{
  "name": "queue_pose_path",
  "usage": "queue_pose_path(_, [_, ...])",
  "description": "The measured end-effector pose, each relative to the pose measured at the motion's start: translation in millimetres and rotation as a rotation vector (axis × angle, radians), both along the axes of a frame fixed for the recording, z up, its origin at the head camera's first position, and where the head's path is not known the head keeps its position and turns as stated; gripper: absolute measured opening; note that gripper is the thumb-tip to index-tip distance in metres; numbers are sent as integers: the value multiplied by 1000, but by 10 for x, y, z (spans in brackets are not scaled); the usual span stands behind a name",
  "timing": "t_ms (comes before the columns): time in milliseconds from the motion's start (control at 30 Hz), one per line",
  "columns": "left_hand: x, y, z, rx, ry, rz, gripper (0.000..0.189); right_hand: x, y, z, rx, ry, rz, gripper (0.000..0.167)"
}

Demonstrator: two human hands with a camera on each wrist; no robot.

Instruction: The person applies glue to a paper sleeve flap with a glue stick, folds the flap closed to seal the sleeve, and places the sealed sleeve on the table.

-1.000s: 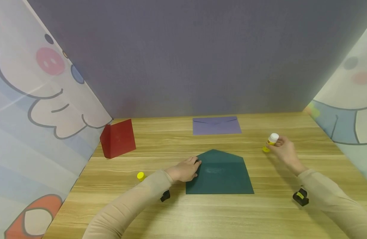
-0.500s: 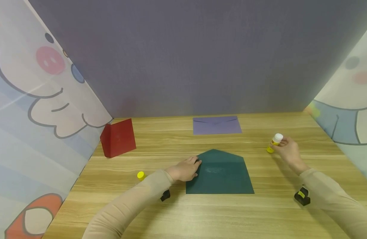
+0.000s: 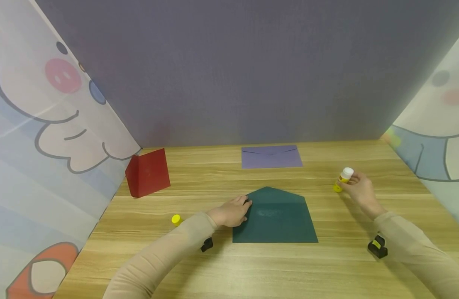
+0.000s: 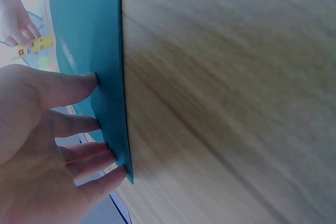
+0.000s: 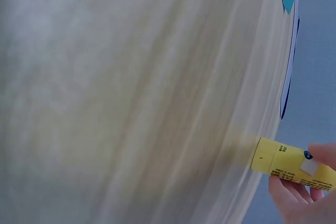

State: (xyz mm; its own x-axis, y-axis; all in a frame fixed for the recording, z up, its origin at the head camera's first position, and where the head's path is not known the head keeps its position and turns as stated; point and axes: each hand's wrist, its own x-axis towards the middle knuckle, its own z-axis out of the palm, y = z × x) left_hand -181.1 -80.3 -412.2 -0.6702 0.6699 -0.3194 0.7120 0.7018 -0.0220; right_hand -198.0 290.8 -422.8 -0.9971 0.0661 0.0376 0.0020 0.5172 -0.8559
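Note:
A dark green envelope (image 3: 281, 222) lies on the table with its pointed flap spread toward the back. On its left edge rests my left hand (image 3: 230, 213). In the left wrist view the thumb and fingertips press on the envelope (image 4: 84, 19), the fingers fairly straight. Over to the right, my right hand (image 3: 360, 192) pinches a glue stick (image 3: 343, 179) between thumb and fingers. The glue stick has a yellow body and a white top end, and tilts slightly. In the right wrist view the yellow end of the glue stick (image 5: 289, 162) meets the table.
Behind the green envelope lies a closed purple envelope (image 3: 271, 158). A red envelope (image 3: 152, 174), flap raised, sits at the back left. Left of my left forearm is a round yellow cap (image 3: 176, 220). A grey wall (image 3: 237, 83) rises behind the table.
My right hand has shifted slightly to the right with the glue stick, mostly in the first half second. The left hand and green envelope stay in place.

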Motion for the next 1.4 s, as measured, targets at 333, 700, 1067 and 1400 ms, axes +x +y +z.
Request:
queue_pose_path(333, [0,-3,-11,1,-9,9,52,21,-22,39,44,24,9,64])
queue_pose_path(700, [3,0,-8,-7,-18,31,53,182,-164,216,64,234,-92,72])
queue_pose_path(1067, [-13,-16,-21,13,-15,21,53,244,-479,288,232,410,63,54])
queue_pose_path(1400, [-31,-35,-47,31,-35,32,54,216,-716,136,287,239,371,54])
